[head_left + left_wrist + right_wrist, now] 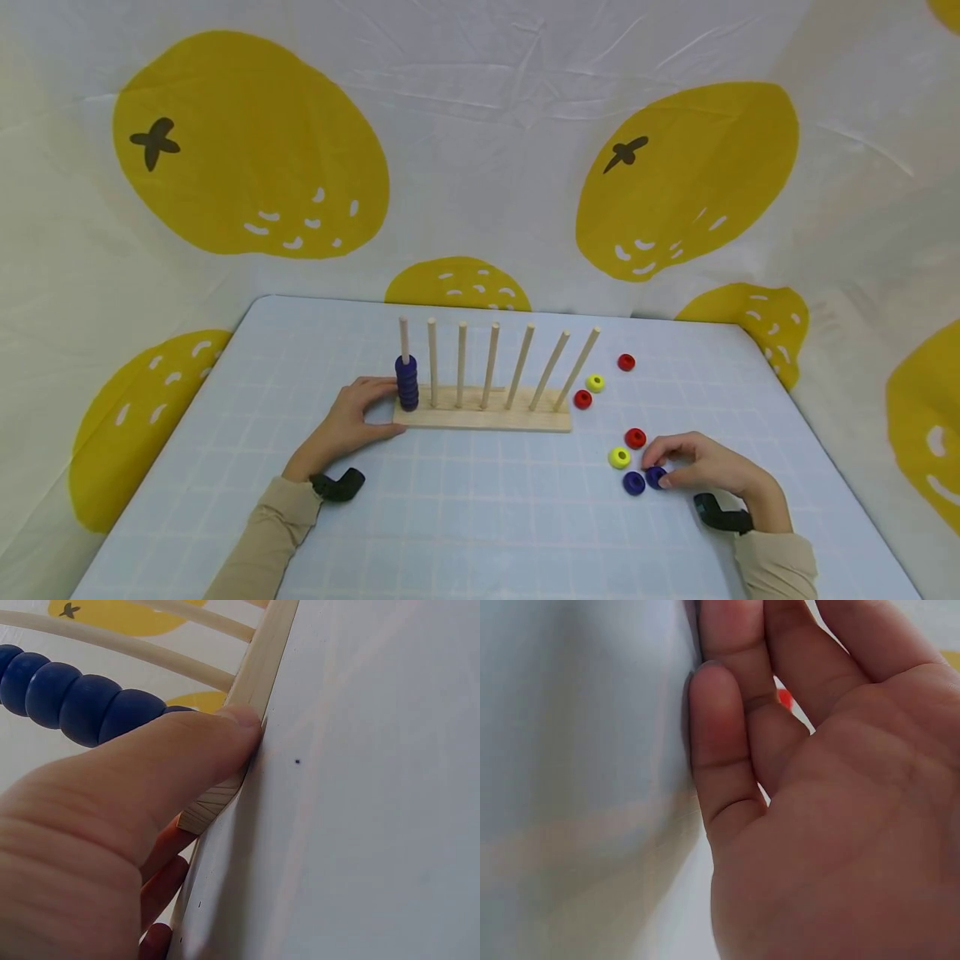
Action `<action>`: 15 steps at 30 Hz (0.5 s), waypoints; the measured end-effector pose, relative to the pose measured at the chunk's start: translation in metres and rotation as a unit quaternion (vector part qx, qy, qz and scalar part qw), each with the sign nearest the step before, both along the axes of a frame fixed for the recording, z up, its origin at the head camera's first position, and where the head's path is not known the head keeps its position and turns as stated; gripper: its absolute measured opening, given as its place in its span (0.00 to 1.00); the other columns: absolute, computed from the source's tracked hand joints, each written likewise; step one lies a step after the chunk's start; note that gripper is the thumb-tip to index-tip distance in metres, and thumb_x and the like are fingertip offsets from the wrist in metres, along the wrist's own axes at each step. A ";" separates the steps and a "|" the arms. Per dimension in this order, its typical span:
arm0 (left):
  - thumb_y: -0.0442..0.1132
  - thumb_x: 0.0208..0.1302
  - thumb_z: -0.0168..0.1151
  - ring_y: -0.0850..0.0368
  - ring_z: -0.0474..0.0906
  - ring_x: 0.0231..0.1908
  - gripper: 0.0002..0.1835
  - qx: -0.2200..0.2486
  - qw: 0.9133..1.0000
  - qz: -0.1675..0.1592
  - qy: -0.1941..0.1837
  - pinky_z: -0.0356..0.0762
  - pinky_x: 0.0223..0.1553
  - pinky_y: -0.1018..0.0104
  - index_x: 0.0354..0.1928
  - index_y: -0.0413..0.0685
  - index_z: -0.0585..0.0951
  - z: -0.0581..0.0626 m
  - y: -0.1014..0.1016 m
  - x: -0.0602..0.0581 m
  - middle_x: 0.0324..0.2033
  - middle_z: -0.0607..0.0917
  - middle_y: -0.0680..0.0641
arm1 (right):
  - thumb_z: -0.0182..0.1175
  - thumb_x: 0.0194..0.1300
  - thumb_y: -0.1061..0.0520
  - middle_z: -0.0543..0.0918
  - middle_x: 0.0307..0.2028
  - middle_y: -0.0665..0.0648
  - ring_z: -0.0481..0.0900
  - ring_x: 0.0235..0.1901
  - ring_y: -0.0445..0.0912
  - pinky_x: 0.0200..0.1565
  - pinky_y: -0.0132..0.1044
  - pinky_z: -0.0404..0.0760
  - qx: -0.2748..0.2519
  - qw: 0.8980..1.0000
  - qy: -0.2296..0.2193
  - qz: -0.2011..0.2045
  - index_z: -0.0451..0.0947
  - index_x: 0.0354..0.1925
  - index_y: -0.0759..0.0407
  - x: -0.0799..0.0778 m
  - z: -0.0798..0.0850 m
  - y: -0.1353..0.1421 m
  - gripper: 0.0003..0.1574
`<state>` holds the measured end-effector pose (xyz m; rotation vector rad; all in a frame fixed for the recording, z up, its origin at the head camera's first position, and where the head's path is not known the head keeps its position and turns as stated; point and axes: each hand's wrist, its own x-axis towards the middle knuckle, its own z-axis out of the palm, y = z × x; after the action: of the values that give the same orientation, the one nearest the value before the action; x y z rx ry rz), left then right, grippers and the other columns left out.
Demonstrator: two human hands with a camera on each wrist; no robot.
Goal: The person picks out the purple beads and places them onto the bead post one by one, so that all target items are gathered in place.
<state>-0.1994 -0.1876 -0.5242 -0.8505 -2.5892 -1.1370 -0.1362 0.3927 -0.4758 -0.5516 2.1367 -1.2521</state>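
Observation:
A wooden stand (pixel 483 421) with a row of upright pegs sits mid-table. Several dark blue beads (pixel 407 385) are stacked on its leftmost peg; the other pegs are bare. My left hand (pixel 343 425) grips the left end of the base, its thumb on the front edge, as the left wrist view shows against the wood (pixel 262 667). At the right, my right hand (pixel 708 465) pinches a blue bead (pixel 656 477) between thumb and finger, low over the tabletop. Another blue bead (pixel 633 483) lies just left of it. In the right wrist view the fingers hide the pinched bead.
Near the right hand lie a red bead (pixel 635 438) and a yellow bead (pixel 619 457). Farther back, right of the stand, are a red bead (pixel 582 400), a yellow bead (pixel 596 383) and another red bead (pixel 626 362). A fruit-patterned curtain (pixel 480 167) hangs behind the table.

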 end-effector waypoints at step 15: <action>0.44 0.46 0.81 0.45 0.72 0.58 0.33 0.001 1.000 -0.004 0.001 0.64 0.58 0.41 0.57 0.44 0.82 0.001 0.000 0.001 0.58 0.81 0.44 | 0.63 0.63 0.66 0.82 0.51 0.62 0.75 0.48 0.46 0.52 0.30 0.71 -0.008 0.999 0.027 0.024 0.80 0.50 0.60 0.000 0.001 -0.002 0.16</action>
<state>-0.1989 -0.1872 -0.5230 -0.8613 -2.5846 -1.1408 -0.1360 0.3905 -0.4752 -0.6470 2.1455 -1.2415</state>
